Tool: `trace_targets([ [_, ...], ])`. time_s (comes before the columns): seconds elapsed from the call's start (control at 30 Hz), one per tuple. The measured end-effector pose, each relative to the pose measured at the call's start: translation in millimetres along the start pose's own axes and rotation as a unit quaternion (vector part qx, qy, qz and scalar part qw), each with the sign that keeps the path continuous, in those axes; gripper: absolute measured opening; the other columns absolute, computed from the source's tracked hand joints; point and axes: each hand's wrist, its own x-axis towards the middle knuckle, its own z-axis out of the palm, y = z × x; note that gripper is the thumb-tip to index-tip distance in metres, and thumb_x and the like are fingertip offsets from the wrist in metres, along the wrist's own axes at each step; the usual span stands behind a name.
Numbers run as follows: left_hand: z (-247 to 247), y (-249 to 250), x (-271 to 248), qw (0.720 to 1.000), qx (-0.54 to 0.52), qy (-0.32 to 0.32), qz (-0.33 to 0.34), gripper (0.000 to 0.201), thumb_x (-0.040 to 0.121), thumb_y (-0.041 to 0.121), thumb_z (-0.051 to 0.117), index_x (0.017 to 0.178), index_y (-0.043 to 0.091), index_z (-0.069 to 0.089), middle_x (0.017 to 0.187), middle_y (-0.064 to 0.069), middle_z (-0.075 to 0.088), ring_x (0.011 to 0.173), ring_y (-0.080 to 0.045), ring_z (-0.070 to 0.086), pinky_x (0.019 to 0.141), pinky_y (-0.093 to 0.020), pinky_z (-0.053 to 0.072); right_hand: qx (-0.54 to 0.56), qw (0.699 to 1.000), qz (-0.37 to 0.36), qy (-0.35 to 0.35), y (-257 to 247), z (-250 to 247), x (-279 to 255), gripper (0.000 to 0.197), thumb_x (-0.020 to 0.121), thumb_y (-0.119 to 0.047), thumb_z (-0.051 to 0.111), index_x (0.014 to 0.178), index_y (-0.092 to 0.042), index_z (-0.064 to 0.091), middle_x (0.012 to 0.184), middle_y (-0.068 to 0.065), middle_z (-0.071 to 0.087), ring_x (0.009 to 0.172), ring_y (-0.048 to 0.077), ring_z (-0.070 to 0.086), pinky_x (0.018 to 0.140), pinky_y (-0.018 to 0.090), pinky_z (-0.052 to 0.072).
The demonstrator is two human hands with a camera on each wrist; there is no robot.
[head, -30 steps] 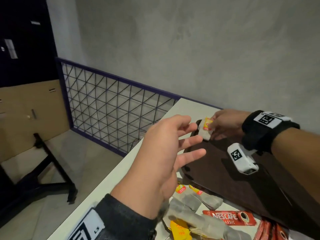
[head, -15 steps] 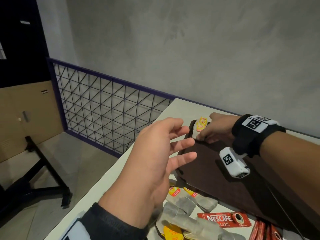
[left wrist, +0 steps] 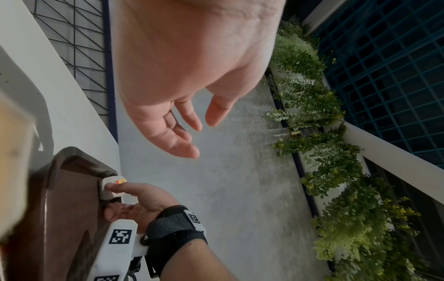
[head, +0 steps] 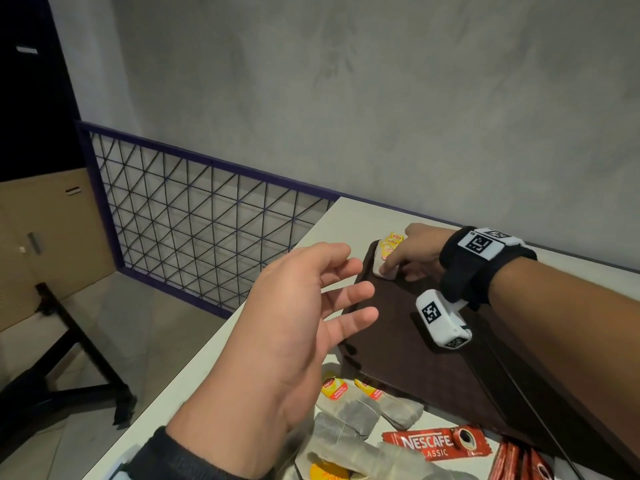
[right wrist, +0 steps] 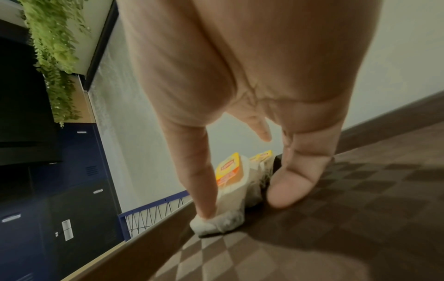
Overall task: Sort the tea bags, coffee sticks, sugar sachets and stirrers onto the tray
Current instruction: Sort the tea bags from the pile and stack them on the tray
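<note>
A dark brown tray [head: 415, 362] lies on the white table [head: 207, 372]. In the tray's far left corner sits a small stack of tea bags [head: 388, 244] with yellow tags [right wrist: 231, 171]. My right hand [head: 400, 269] is over that corner. Its straight index finger [right wrist: 197, 171] presses on the top bag, and its thumb [right wrist: 293, 182] rests on the tray [right wrist: 348, 218] beside the stack. My left hand [head: 332, 296] hovers open and empty above the tray's left edge. Loose tea bags [head: 356, 414] and a red Nescafe coffee stick [head: 436, 445] lie on the table at the near side.
More red sticks [head: 512, 462] lie at the bottom right, beside a black cable [head: 519, 396] across the tray. The table's left edge drops to the floor, where a black stand [head: 69, 358] and a purple wire-mesh fence [head: 194, 216] stand. A grey wall backs the table.
My right hand carried the pinched tea bag down into the tray's far corner and now presses it with a straight finger. My left hand stayed open, hovering.
</note>
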Motion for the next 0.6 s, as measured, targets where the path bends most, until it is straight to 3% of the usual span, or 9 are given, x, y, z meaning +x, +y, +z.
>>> trace_targets([
  [0.1,0.2,-0.5,1.0,1.000,0.000,0.001,0.002,0.010,0.094,0.013,0.066,0.101,0.008,0.071,0.091,-0.012,0.072,0.066,-0.019,0.069,0.052,-0.030,0.058,0.030,0.999,-0.019,-0.018,-0.6,2.9,1.2,0.059,0.071,0.004,0.085,0.114,-0.011,0.047,0.114,0.016,0.057,0.086,0.029,0.064,0.066,0.035,0.057],
  [0.27,0.7,-1.0,1.6,1.000,0.000,-0.001,0.002,0.008,0.095,0.012,0.065,0.098,0.007,0.070,0.090,-0.013,0.071,0.066,-0.021,0.069,0.052,-0.029,0.059,0.091,0.995,-0.031,-0.022,-0.5,7.4,3.2,0.067,0.072,0.014,0.079,0.116,-0.017,0.038,0.123,0.021,0.051,0.106,0.038,0.066,0.082,0.045,0.062],
  [0.43,2.1,6.9,-1.8,1.000,0.004,-0.005,0.005,0.007,0.097,0.011,0.061,0.096,0.005,0.066,0.093,-0.014,0.067,0.066,-0.020,0.066,0.056,-0.028,0.061,0.059,0.998,-0.028,0.011,-0.1,-8.7,-22.7,0.060,0.082,-0.008,0.082,0.128,-0.009,0.044,0.113,0.016,0.059,0.083,0.028,0.067,0.077,0.041,0.062],
  [0.53,3.5,16.5,-10.3,0.999,0.038,-0.005,0.030,0.008,0.098,0.013,0.060,0.101,0.007,0.066,0.097,-0.013,0.067,0.069,-0.020,0.068,0.059,-0.029,0.061,-0.007,0.999,-0.039,-0.006,-6.2,-23.9,-72.1,0.073,0.085,-0.017,0.081,0.145,-0.009,0.040,0.126,0.021,0.060,0.085,0.029,0.065,0.089,0.045,0.059],
  [0.6,5.1,23.9,-18.7,0.995,0.080,-0.004,0.055,0.010,0.099,0.015,0.061,0.104,0.009,0.066,0.097,-0.011,0.068,0.072,-0.020,0.070,0.062,-0.028,0.060,-0.058,0.995,-0.065,-0.045,-11.4,-29.6,-121.5,0.058,0.087,-0.019,0.078,0.137,-0.012,0.050,0.122,0.021,0.064,0.088,0.030,0.070,0.087,0.041,0.060],
])
